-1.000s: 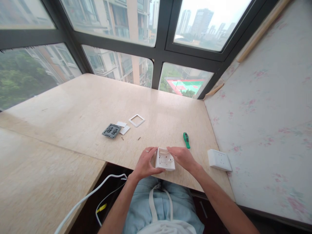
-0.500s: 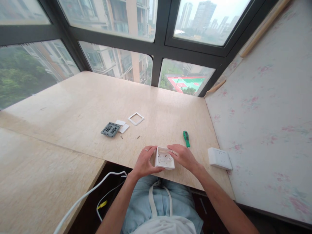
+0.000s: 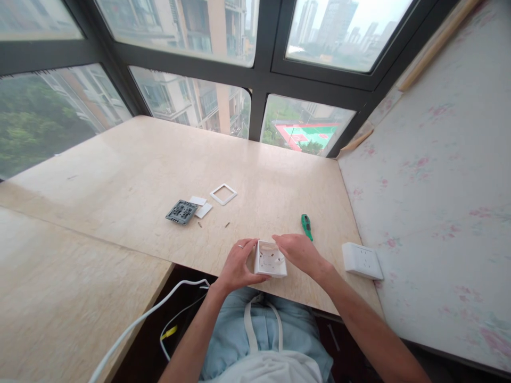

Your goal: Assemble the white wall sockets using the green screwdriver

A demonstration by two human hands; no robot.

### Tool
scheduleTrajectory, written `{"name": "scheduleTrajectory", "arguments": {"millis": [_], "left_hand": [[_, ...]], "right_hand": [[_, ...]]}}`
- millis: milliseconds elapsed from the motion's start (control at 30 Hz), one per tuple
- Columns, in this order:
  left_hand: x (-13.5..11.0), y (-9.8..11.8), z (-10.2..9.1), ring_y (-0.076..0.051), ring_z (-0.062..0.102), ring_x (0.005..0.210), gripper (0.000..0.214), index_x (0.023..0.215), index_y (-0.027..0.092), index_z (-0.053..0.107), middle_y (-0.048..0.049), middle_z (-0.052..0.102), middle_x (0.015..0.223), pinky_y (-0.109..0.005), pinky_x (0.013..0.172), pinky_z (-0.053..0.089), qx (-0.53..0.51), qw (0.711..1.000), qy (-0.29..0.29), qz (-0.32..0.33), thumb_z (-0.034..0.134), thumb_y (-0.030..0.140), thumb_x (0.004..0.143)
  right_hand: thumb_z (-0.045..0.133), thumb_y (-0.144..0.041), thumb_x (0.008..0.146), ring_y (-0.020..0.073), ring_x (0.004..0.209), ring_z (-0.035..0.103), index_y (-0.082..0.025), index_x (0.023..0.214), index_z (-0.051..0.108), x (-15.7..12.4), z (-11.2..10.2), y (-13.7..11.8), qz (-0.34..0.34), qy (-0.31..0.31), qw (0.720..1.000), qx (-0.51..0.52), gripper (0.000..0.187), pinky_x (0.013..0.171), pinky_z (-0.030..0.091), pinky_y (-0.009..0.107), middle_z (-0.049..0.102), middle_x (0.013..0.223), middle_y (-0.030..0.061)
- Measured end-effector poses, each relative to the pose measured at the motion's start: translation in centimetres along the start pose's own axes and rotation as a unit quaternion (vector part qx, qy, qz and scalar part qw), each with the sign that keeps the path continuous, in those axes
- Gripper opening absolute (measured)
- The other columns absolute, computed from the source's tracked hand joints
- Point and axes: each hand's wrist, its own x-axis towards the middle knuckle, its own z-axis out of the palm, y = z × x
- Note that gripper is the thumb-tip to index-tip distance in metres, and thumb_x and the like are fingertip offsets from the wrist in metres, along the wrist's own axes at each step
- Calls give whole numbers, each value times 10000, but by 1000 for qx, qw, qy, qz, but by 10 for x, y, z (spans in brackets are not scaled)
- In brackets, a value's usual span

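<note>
A white square wall-mount switch box (image 3: 271,270) sits at the table's near edge with its hollow side facing up. Small holes and slots show in its floor. My left hand (image 3: 237,264) is closed on the box's left side, fingers at the far corner and thumb along the near wall. Over the far right corner is my right hand (image 3: 299,252), fingers drawn together and bent downward. The hand itself hides most of its fingertips, so whether they pinch something is unclear. A green-handled screwdriver (image 3: 306,227) lies just beyond the right hand.
A grey switch module (image 3: 182,212), white cover plates (image 3: 204,210), a white square frame (image 3: 223,194) and two small screws (image 3: 227,224) lie on the table (image 3: 131,165). A white socket (image 3: 362,260) stands by the right wall. A white cable (image 3: 147,314) hangs at lower left.
My right hand's fingers have come out of the box's inside and up to its far right corner. My left hand keeps its hold. The view has shifted slightly.
</note>
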Motion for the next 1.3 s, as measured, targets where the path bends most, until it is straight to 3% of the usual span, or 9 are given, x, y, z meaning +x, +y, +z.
{"name": "scheduleTrajectory", "arguments": {"millis": [233, 467, 600, 667, 767, 833, 1033, 1167, 1300], "left_hand": [[0, -1, 1, -324, 499, 1217, 917, 1342, 205, 460, -127, 534, 1306, -472, 1040, 420, 2, 1000, -1, 4, 875, 466, 567], [1, -1, 0, -329, 502, 1229, 910, 1364, 225, 462, -126, 548, 1323, -474, 1046, 404, 12, 1000, -12, 11, 857, 496, 591], [1, -2, -2, -333, 509, 1230, 927, 1388, 244, 459, -118, 556, 1343, -475, 1051, 387, 19, 999, -39, 18, 855, 502, 591], [2, -3, -3, -326, 509, 1229, 934, 1402, 262, 449, -102, 566, 1341, -470, 1059, 374, 20, 998, -59, 18, 859, 479, 591], [2, -5, -4, -318, 485, 1252, 969, 1424, 263, 432, -89, 570, 1344, -456, 1072, 360, 20, 996, -81, 9, 874, 430, 577], [2, -5, -5, -319, 470, 1267, 980, 1433, 262, 429, -89, 567, 1351, -457, 1078, 355, 18, 996, -93, 6, 877, 404, 572], [3, -4, -10, -317, 464, 1287, 922, 1429, 299, 446, -75, 559, 1382, -481, 1082, 351, 5, 994, -112, 18, 861, 363, 609], [3, -4, -11, -303, 474, 1289, 844, 1414, 308, 469, -61, 585, 1360, -478, 1083, 355, 0, 994, -109, 30, 839, 361, 658], [2, -8, -8, -295, 502, 1268, 719, 1356, 278, 535, -69, 608, 1331, -480, 1077, 375, -7, 995, -90, 32, 813, 352, 697]], "right_hand": [[539, -195, 934, 229, 928, 730, -206, 1032, 719, -11, 11, 19, 48, 125, 986, 97, 205, 790, 550, 320, 771, 1025, 80], [530, -206, 920, 239, 899, 738, -222, 1057, 710, -20, 17, 26, 101, 231, 960, 120, 227, 799, 589, 368, 772, 1009, 74], [524, -207, 906, 275, 1254, 572, -185, 1363, 515, -26, 15, 29, 127, 321, 932, 110, 458, 988, 523, 447, 595, 1358, 147], [535, -229, 903, 290, 1314, 512, -163, 1400, 469, -29, 15, 32, 134, 339, 925, 107, 506, 1023, 493, 478, 538, 1413, 172], [542, -272, 917, 269, 1027, 685, -168, 1273, 589, -34, 16, 35, 131, 329, 927, 121, 374, 1007, 489, 509, 746, 1016, 115], [545, -289, 921, 250, 884, 716, -181, 1195, 643, -37, 18, 34, 123, 305, 933, 148, 310, 993, 492, 511, 754, 798, 60], [533, -258, 918, 222, 1112, 655, -226, 1336, 545, -44, 25, 14, 45, 159, 941, 295, 420, 982, 513, 433, 682, 1234, 104], [535, -221, 915, 211, 1061, 652, -227, 1271, 591, -41, 30, 3, 19, 104, 941, 320, 360, 911, 540, 387, 679, 1198, 97], [496, -181, 921, 196, 951, 659, -204, 1216, 622, -38, 37, 2, 70, 115, 943, 303, 321, 820, 548, 341, 688, 1098, 96]]}}
